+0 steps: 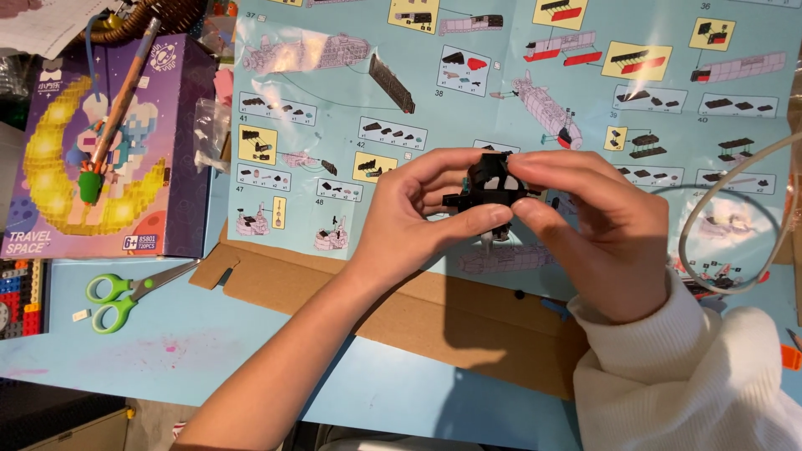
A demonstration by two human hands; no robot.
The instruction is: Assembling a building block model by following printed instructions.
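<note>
Both hands met over the middle of the counter (pixel 251 351), each pinching one small black brick assembly (pixel 489 190) between them. The left hand (pixel 418 221) had its fingers curled shut on the piece's left side, thumb underneath; the right hand (pixel 597 234), its wrist in a white sleeve (pixel 677 376), closed on the right side from above. The assembly hung in the air above one large blue instruction sheet (pixel 518 75) that spread across the far half of the counter, and above one flattened piece of brown cardboard (pixel 434 317) lying under the sheet's near edge. To the left stood one purple box (pixel 159 150) with one pencil-like stick (pixel 121 104) lying on it, and just below it one pair of green-handled scissors (pixel 125 296) lay near the cardboard's left corner. One tray of coloured bricks (pixel 21 296) sat at the counter's left edge. One clear loop of tubing (pixel 718 225) curved at the right. Bare blue counter lay open between the scissors and the near edge, well apart from the hands.
</note>
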